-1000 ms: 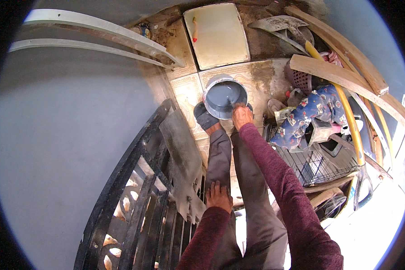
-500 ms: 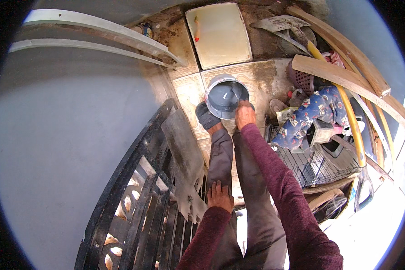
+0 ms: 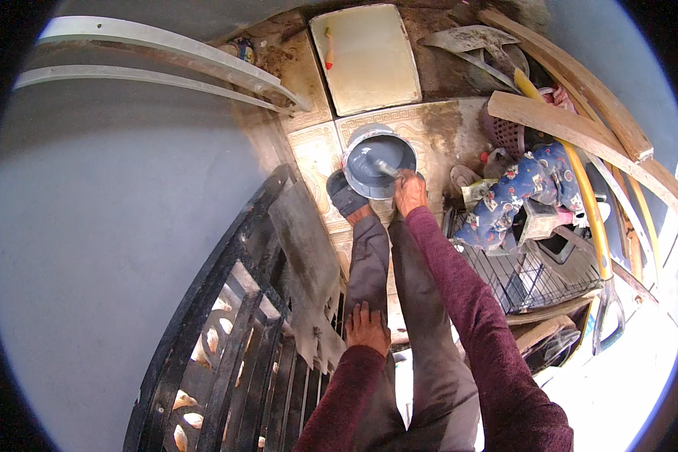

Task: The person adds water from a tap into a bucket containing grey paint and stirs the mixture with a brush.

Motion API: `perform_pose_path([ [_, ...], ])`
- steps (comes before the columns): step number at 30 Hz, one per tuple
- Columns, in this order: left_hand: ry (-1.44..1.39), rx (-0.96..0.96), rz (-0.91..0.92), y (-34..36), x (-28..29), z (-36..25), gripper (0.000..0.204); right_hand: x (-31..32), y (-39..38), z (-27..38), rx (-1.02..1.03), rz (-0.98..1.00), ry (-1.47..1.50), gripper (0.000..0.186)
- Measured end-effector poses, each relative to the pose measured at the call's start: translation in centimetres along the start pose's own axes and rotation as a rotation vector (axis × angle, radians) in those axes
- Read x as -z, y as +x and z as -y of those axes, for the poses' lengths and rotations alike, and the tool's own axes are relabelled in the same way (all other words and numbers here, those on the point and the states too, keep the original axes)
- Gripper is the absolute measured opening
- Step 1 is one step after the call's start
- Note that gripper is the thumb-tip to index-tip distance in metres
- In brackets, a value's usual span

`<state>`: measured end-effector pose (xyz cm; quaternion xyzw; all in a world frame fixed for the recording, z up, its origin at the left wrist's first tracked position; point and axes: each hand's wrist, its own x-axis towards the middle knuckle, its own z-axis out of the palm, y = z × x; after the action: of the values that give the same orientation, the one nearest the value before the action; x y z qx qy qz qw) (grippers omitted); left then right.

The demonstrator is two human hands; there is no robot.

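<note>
Right hand [image 3: 409,192] is reaching down to the grey bucket [image 3: 378,162], which is standing upright on the patterned tile floor [image 3: 437,135] just ahead of the person's dark shoe [image 3: 346,197]. Its fingers are wrapped together around the handle of a small metal tool [image 3: 388,168] whose tip is pointing into the bucket's grey contents; the hand is sitting at the bucket's near rim.

Left hand [image 3: 368,328] is resting flat on the left knee, fingers lying slightly spread, gripping nothing.

A black metal gate [image 3: 226,331] is leaning to the person's left. A cream square tile [image 3: 369,56] is lying on the ground beyond the bucket. To the right, a flowered blue cloth [image 3: 520,192] is draping over a wire rack [image 3: 527,275], with a yellow-handled tool [image 3: 580,196] and wooden boards [image 3: 572,128] lying near it.
</note>
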<state>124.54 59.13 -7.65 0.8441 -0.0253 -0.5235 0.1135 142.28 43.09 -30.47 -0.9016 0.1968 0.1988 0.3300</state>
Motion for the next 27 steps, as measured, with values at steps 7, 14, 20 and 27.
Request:
perform_pose_path([
  [7,0.010,0.002,-0.020,0.1,-0.8,-0.1,0.047,-0.1,-0.1,-0.5,0.052,0.228,-0.304,0.022],
  [14,0.019,0.005,0.002,-0.1,-0.4,0.1,0.046,1.1,1.9,0.8,0.173,0.027,-0.059,0.018],
  [20,0.049,0.020,0.119,0.3,-0.1,0.0,0.055,0.6,1.2,0.2,0.392,0.226,-0.684,0.020],
  [27,-0.006,0.007,0.040,0.0,0.1,0.1,0.048,-0.5,0.6,1.2,-0.141,0.340,-0.164,0.030],
])
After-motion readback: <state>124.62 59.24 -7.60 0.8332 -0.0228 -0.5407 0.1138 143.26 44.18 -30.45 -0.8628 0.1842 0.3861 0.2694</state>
